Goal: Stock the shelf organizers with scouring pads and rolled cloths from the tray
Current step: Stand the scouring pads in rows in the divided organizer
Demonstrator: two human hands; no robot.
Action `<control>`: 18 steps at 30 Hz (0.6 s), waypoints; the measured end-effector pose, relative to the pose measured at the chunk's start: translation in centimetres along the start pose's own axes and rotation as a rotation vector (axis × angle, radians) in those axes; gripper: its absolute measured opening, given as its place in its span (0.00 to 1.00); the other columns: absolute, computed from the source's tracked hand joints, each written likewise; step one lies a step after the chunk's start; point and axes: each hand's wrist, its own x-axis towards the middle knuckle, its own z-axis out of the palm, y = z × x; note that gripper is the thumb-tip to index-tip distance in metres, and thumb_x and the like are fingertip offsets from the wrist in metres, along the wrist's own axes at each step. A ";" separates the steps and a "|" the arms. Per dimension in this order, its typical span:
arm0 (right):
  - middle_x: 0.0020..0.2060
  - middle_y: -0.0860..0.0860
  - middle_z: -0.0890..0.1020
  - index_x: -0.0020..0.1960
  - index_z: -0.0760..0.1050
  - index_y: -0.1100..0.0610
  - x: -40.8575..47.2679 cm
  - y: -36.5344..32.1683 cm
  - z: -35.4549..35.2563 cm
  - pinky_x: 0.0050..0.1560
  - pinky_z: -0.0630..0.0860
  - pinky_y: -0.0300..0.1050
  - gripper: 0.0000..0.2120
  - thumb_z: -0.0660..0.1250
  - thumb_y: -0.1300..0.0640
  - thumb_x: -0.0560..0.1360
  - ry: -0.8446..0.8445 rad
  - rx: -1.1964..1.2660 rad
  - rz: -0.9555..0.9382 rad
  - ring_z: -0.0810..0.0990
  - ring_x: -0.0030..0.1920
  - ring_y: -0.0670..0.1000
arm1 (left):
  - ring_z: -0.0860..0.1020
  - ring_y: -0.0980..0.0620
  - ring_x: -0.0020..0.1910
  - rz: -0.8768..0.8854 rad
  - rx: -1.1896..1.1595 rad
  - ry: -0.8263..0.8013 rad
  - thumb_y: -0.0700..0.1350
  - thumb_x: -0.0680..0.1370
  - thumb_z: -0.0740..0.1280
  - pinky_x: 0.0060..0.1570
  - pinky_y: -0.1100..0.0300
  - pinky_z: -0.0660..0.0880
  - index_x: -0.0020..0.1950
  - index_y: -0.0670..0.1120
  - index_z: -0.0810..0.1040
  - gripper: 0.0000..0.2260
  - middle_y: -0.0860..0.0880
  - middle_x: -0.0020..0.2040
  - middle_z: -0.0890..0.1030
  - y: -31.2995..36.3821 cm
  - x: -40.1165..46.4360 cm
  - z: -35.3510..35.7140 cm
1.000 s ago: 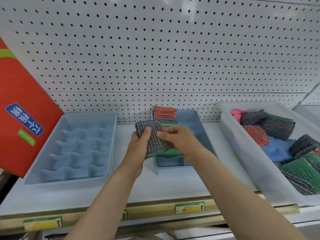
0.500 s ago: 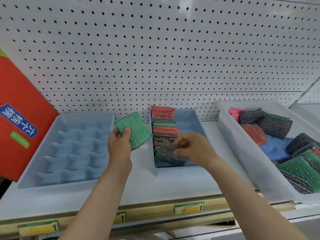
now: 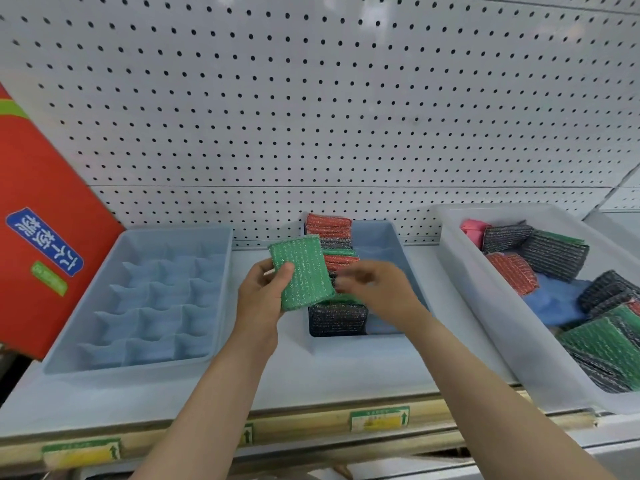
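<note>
Holding a green scouring pad (image 3: 300, 271) in the left hand (image 3: 260, 299), thumb on its face and fingers curled behind, just above the shelf (image 3: 346, 368) between the two blue organizers. The right hand (image 3: 377, 292) is right beside the pad's edge, over the narrow organizer (image 3: 391, 244), but it's blurred, so I can't tell if those fingers grip anything.

Price labels (image 3: 379, 418) run along the shelf's front lip. Bare shelf in front of both organizers gives the arms some room.

That narrow organizer has a row of red, green and dark pads (image 3: 332, 233) standing on edge down its left side, with a dark pad (image 3: 337, 318) at the near end; its right side looks bare. The divided organizer (image 3: 138, 299) on the left has nothing in its cells. The white tray (image 3: 485, 306) on the right overhangs the shelf front and holds loose green, dark and red pads, a blue cloth (image 3: 554, 299) and something pink at the back.

A red box (image 3: 45, 220) leans far left, and pegboard (image 3: 311, 98) closes the back.
</note>
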 end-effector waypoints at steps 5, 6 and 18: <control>0.48 0.53 0.86 0.57 0.80 0.59 -0.9 -2.3 -0.1 0.46 0.81 0.45 0.12 0.71 0.54 0.77 -0.150 0.593 0.222 0.85 0.46 0.51 | 0.84 0.49 0.47 -0.005 0.087 -0.101 0.43 0.78 0.70 0.43 0.57 0.81 0.58 0.45 0.79 0.10 0.44 0.52 0.84 -0.6 -0.6 0.8; 0.48 0.54 0.86 0.56 0.81 0.60 -1.0 -2.6 -0.1 0.47 0.81 0.48 0.11 0.72 0.57 0.75 -0.103 0.583 0.216 0.84 0.47 0.52 | 0.83 0.52 0.47 -0.003 0.120 -0.103 0.44 0.78 0.70 0.41 0.61 0.80 0.60 0.45 0.79 0.11 0.45 0.53 0.83 -0.9 -0.7 0.9; 0.52 0.46 0.85 0.56 0.84 0.50 -2.9 -0.9 -0.5 0.55 0.77 0.45 0.12 0.74 0.52 0.73 -0.056 -0.502 -0.082 0.81 0.52 0.48 | 0.82 0.45 0.51 -0.241 0.141 -0.080 0.40 0.81 0.66 0.43 0.54 0.77 0.64 0.50 0.77 0.12 0.41 0.55 0.83 -4.1 0.3 0.3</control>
